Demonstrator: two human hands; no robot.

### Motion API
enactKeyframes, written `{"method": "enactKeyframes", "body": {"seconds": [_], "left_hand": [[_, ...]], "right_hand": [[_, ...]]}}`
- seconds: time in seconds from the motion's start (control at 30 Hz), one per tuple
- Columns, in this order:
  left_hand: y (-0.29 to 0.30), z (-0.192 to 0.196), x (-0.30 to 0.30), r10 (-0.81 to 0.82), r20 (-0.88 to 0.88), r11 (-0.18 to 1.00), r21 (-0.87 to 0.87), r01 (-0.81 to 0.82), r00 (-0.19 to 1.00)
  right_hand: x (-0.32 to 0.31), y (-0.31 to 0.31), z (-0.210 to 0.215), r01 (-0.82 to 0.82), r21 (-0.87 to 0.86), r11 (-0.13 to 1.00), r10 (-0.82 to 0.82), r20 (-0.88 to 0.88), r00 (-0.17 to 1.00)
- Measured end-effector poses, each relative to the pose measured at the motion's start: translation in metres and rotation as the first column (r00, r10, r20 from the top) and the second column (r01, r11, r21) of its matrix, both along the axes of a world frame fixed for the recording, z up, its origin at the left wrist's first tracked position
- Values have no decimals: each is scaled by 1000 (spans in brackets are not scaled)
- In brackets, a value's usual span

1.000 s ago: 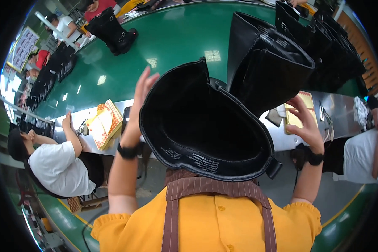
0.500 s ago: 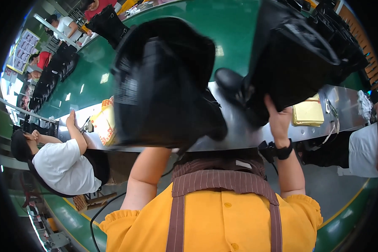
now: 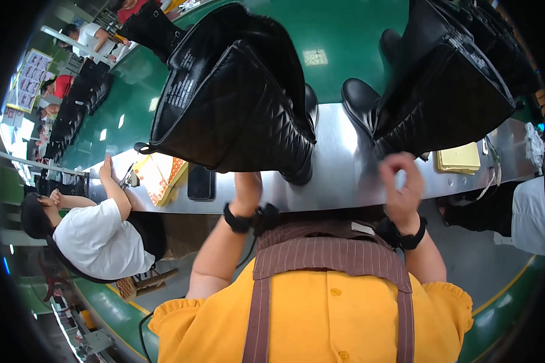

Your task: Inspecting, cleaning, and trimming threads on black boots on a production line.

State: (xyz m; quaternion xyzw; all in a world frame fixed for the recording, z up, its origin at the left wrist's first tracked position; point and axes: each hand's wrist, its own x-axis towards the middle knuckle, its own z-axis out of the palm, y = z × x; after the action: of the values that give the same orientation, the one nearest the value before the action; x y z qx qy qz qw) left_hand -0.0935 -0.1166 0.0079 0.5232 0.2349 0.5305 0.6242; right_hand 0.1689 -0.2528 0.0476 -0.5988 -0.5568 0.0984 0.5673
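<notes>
Two tall black boots with quilted shafts are in front of me. The left boot stands on the metal strip, its wide shaft leaning left, with the printed lining showing at its opening. My left hand is up against the underside of that shaft; its fingers are hidden behind the boot. The right boot stands with its toe on the strip's far edge and its shaft tilted right. Just below it is my right hand, somewhat blurred, fingers loosely bent with a gap inside the thumb and nothing in it.
The metal worktop borders a green conveyor belt. On the worktop lie a black phone, patterned paper and a yellow paper stack. More black boots line the belt. A seated co-worker is at left.
Both boots have come down upright onto the worktop. My right hand has let go of the right boot and dropped slightly. The phone now shows beside the left boot.
</notes>
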Motion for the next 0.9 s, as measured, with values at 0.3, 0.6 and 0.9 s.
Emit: {"method": "enactKeyframes", "body": {"seconds": [0.3, 0.6, 0.9], "left_hand": [[-26, 1, 19, 244, -623, 967, 211, -141, 743], [-22, 0, 13, 141, -541, 990, 100, -103, 829], [-15, -5, 19, 168, -591, 986, 90, -143, 789]], "right_hand": [[-39, 112, -22, -442, -589, 677, 446, -148, 882], [-51, 120, -43, -750, -497, 438, 353, -672, 651], [-61, 106, 16, -759, -291, 583, 334, -766, 550]]}}
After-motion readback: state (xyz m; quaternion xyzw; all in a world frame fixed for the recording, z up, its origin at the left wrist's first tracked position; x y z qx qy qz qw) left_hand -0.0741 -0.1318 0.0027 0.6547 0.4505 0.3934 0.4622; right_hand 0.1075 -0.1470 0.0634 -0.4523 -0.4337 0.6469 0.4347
